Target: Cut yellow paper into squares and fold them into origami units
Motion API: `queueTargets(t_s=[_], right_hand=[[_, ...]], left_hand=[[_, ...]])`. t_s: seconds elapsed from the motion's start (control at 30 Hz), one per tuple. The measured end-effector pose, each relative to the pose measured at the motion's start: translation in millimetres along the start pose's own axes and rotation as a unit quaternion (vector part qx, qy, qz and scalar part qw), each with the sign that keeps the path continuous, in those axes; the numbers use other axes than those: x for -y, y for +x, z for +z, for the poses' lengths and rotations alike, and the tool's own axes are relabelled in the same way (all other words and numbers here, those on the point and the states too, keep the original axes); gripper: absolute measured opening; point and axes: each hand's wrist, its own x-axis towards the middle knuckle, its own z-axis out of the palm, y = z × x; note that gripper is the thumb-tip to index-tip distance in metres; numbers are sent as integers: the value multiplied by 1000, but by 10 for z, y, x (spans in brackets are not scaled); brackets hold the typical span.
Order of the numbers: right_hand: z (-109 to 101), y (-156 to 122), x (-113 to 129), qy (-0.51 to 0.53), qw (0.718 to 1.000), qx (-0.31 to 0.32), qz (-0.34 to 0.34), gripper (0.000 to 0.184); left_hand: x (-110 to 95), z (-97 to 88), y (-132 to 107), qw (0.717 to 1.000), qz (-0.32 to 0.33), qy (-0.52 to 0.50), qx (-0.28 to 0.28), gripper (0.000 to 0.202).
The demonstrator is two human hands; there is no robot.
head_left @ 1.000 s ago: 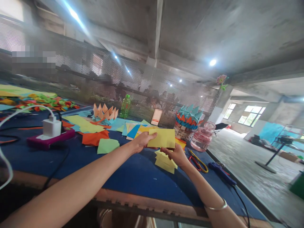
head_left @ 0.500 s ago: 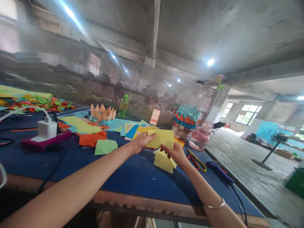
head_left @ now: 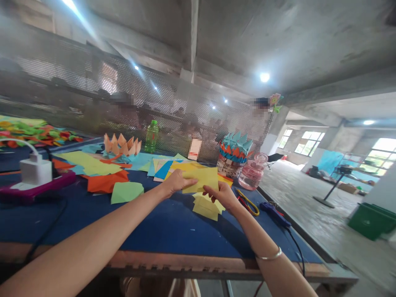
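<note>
Just above the loose yellow paper squares [head_left: 206, 207] on the blue worktable [head_left: 62, 222], I pinch a yellow paper sheet [head_left: 200, 180] between my left hand [head_left: 177, 183] and right hand [head_left: 219, 196] — both nearly closed, each gripping an edge.

The counter [head_left: 62, 222] has a dark blue top and a wooden front edge. Toward its right edge lies a stack of yellow squares [head_left: 206, 208], with scissors [head_left: 246, 202] just beside it and a blue glue gun [head_left: 274, 213] nearer the edge. A pink jar [head_left: 252, 177] and a paper-trimmed basket [head_left: 232, 163] stand by the far right corner. Along the far edge are a green bottle [head_left: 151, 137] and a paper crown [head_left: 121, 144]. Orange [head_left: 107, 182] and green sheets [head_left: 126, 192] lie mid-counter. At left, a white charger [head_left: 35, 171] sits on a magenta case [head_left: 62, 180], and paper scraps [head_left: 27, 134] heap beyond.
</note>
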Motion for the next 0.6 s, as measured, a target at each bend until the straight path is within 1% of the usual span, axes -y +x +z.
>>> queueTargets(t_s=[0.07, 0.13, 0.23, 0.27, 0.3, 0.37, 0.47, 0.53, 0.6], right_hand=[[-161, -23, -9, -52, 998, -12, 13, 42], [-391, -83, -64, -119, 991, -40, 36, 37], [-744, -228, -222, -241, 963, -77, 88, 10], [-835, -277, -283, -276, 951, -79, 113, 5], [-905, -318, -342, -305, 940, -79, 134, 6], [-982, -367, -446, -344, 922, -72, 162, 11], [-993, -367, -549, -372, 907, -73, 184, 18], [-977, -343, -584, -373, 904, -81, 194, 24], [-964, -320, -592, -358, 908, -95, 194, 31]], left_hand=[[4, -9, 19, 1000, -7, -2, -13, 34], [3, -14, 28, 1000, -17, -10, -22, 39], [-6, -9, 19, 999, -29, -30, -31, 43], [-10, -5, 12, 998, -34, -38, -34, 44], [-14, 1, 4, 997, -39, -46, -37, 43], [-23, 15, -13, 996, -51, -58, -42, 42], [-48, 31, -36, 994, -74, -69, -49, 42], [-70, 32, -46, 991, -92, -72, -59, 41], [-89, 22, -47, 990, -102, -75, -68, 42]])
